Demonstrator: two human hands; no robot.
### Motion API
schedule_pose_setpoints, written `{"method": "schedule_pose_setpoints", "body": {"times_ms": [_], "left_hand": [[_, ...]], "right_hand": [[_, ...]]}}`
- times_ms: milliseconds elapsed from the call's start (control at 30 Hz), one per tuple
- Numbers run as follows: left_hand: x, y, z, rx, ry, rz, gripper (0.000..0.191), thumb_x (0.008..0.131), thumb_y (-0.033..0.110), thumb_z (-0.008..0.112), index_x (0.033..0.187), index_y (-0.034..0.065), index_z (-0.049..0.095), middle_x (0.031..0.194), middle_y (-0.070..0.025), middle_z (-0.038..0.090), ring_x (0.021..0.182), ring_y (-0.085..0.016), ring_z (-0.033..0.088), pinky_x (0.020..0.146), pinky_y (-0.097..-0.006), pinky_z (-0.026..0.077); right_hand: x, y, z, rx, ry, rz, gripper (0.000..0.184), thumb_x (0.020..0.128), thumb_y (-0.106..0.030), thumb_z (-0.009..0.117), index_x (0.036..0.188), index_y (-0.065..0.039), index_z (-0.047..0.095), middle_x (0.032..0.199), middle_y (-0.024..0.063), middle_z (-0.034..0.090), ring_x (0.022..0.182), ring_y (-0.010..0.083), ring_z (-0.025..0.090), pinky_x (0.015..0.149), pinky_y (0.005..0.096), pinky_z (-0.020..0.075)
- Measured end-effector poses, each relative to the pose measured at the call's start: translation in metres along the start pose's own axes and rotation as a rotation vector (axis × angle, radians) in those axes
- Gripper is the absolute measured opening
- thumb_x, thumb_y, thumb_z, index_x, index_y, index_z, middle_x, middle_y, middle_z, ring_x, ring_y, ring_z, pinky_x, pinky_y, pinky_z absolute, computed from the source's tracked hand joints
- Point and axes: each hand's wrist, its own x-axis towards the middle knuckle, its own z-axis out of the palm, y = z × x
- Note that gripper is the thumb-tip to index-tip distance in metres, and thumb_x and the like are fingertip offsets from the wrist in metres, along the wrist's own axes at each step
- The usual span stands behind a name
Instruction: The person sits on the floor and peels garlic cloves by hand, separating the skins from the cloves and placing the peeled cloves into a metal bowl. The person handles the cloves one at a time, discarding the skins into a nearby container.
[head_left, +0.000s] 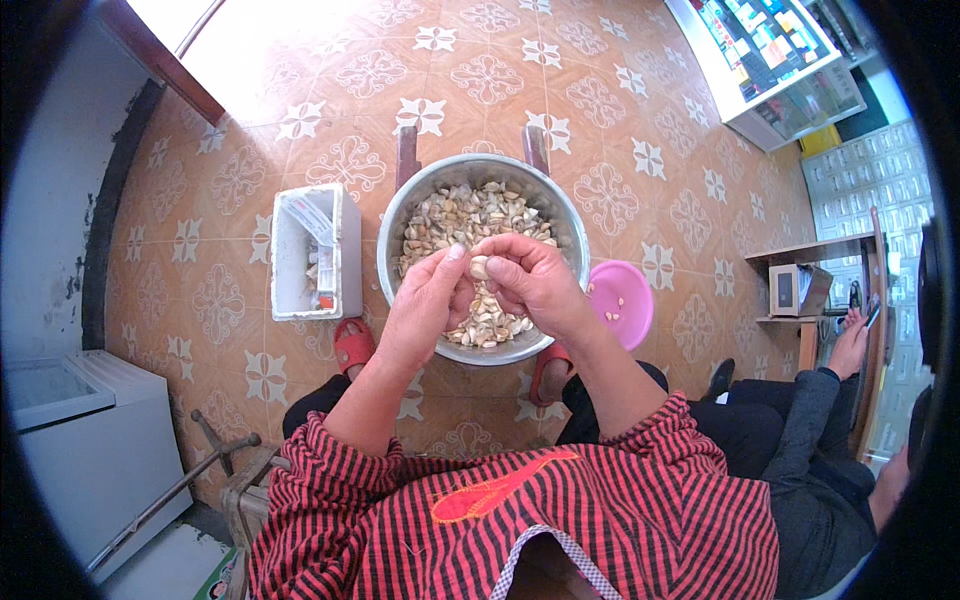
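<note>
A pale garlic clove (480, 267) is pinched between the thumb and index finger of my right hand (536, 281). My left hand (429, 296) is right up against it, thumb raised and fingers curled. Whether the left fingertips also grip the clove or its skin is hard to see. Both hands are over a round metal basin (577, 225), which holds a heap of garlic cloves (480, 206). Paler cloves (487, 322) lie at the near side of the heap. At the basin's right stands a pink plastic basin (637, 292) with several cloves in it.
Left of the metal basin is a white foam box (352, 255) with packets inside. Wooden legs (407, 154) jut out beyond the basin. A chest freezer (97, 450) is at left, a glass display case (795, 97) at far right. Another person's hand (847, 345) holds a phone.
</note>
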Motion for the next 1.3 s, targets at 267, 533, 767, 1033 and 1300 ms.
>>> {"method": "schedule_pose_setpoints", "body": {"times_ms": [267,533,767,1033,1300], "left_hand": [[-0.002,-0.001,0.008,0.272,0.054,0.153,0.015,0.091,0.017,0.053,0.085,0.0032,0.056,0.065,0.0052,0.050,0.057,-0.001,0.041,0.048,-0.0172,0.033],[-0.004,0.001,0.010,0.384,0.053,0.224,0.015,0.089,0.015,0.054,0.082,0.0023,0.056,0.064,0.0061,0.047,0.057,-0.001,0.040,0.048,-0.0179,0.033],[0.001,-0.008,0.000,0.604,0.030,0.206,0.009,0.085,0.010,0.057,0.089,0.0018,0.058,0.063,0.0079,0.047,0.054,0.000,0.040,0.045,-0.0178,0.031],[0.001,-0.007,0.009,0.441,0.049,0.150,0.024,0.094,0.022,0.044,0.078,0.0052,0.051,0.059,0.0046,0.043,0.050,-0.003,0.038,0.043,-0.0194,0.030],[-0.002,-0.009,0.012,0.386,0.031,0.098,0.028,0.095,0.025,0.041,0.076,0.0060,0.049,0.059,0.0049,0.041,0.048,-0.003,0.036,0.041,-0.0195,0.027]], "right_hand": [[-0.003,0.008,0.000,-0.152,0.090,-0.106,0.013,0.088,-0.013,0.056,0.098,-0.005,0.057,0.068,-0.0026,0.050,0.047,0.0009,0.035,0.041,0.0157,0.0290],[-0.006,0.005,-0.001,0.359,0.020,0.019,0.011,0.090,-0.013,0.052,0.090,-0.004,0.058,0.063,-0.0042,0.048,0.043,0.0007,0.032,0.038,0.0168,0.0258],[0.000,-0.001,-0.015,-0.182,0.116,-0.006,0.014,0.086,-0.014,0.058,0.093,-0.003,0.060,0.071,-0.0027,0.055,0.056,0.0021,0.047,0.049,0.0179,0.0385],[-0.004,0.010,-0.008,-0.395,0.129,-0.247,0.015,0.084,-0.009,0.059,0.093,0.001,0.064,0.087,0.0063,0.064,0.078,0.0105,0.059,0.071,0.0248,0.0479],[-0.005,0.011,-0.003,-0.594,0.163,-0.431,0.019,0.086,-0.017,0.055,0.090,0.001,0.062,0.079,0.0098,0.060,0.071,0.0171,0.059,0.066,0.0285,0.0465]]}}
